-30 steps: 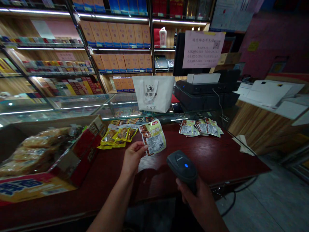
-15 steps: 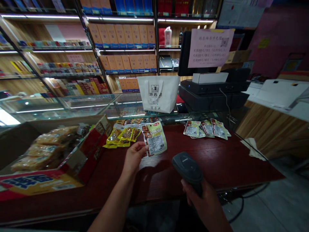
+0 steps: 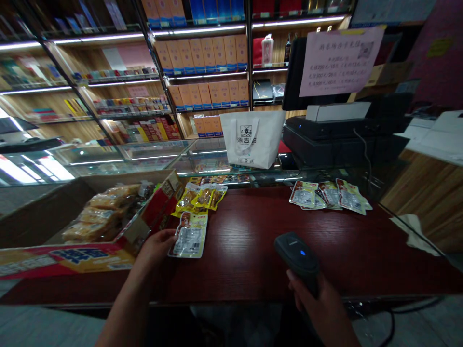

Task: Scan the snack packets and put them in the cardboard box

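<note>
My left hand (image 3: 158, 247) pinches the left edge of a snack packet (image 3: 189, 236), which is flat and pale green with a brown corner and a clear window. The packet is at the table's left side, just in front of several yellow snack packets (image 3: 202, 196). My right hand (image 3: 318, 301) is wrapped round the handle of a dark barcode scanner (image 3: 297, 258), held above the table, with a blue light glowing on its top. Farther right, a pile of similar green and brown packets (image 3: 331, 195) lies near the back edge.
An open carton (image 3: 90, 258) holding wrapped bread (image 3: 94, 219) stands left on the dark red table (image 3: 246, 250). Behind are a white paper bag (image 3: 253, 140), a glass counter (image 3: 155, 156) and a monitor with a pink notice (image 3: 340, 62). A cable runs along the right.
My left hand has moved the packet left and down, from mid-table to beside the yellow packets. A blue light now shows on the scanner. The view has shifted slightly left.
</note>
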A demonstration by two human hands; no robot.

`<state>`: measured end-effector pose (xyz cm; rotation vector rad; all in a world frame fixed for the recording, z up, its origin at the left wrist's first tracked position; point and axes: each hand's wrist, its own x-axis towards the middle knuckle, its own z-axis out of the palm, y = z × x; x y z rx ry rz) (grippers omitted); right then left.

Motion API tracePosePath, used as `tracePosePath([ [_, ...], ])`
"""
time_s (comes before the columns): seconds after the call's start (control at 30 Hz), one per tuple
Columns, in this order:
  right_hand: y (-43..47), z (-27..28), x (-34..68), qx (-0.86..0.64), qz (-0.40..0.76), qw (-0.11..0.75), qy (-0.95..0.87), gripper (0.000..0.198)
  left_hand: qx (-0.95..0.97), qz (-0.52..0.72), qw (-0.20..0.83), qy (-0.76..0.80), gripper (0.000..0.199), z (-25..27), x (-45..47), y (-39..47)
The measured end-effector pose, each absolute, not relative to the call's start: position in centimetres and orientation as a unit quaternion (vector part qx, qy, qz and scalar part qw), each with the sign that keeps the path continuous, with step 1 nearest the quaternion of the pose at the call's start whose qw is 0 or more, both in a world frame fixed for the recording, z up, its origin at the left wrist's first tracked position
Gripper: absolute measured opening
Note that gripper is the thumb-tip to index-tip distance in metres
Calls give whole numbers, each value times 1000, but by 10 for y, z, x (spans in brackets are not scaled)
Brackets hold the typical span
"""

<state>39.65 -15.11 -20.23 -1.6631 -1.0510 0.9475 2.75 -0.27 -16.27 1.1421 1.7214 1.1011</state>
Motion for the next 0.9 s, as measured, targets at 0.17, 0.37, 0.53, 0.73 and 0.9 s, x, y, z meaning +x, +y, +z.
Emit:
tracePosePath([
  [0.17, -149, -206, 395, -677, 379, 461, -430, 52, 544, 286, 158, 773, 19, -170, 16, 4],
  [0.37, -150, -208, 395, -677, 385, 458, -429, 52, 572, 123, -15, 811, 36, -174, 33, 2],
  [0.53, -153, -211, 397, -679, 385, 460, -423, 53, 560, 83, -73, 821, 44, -170, 51, -9],
  [0.73, -153, -210, 403, -680, 378, 464, -423, 50, 700, 112, -133, 693, 43, -188, 69, -9],
  [0.9, -153, -210, 409, -680, 378, 483, -401, 46, 701, 52, -126, 700, 42, -204, 66, -7],
])
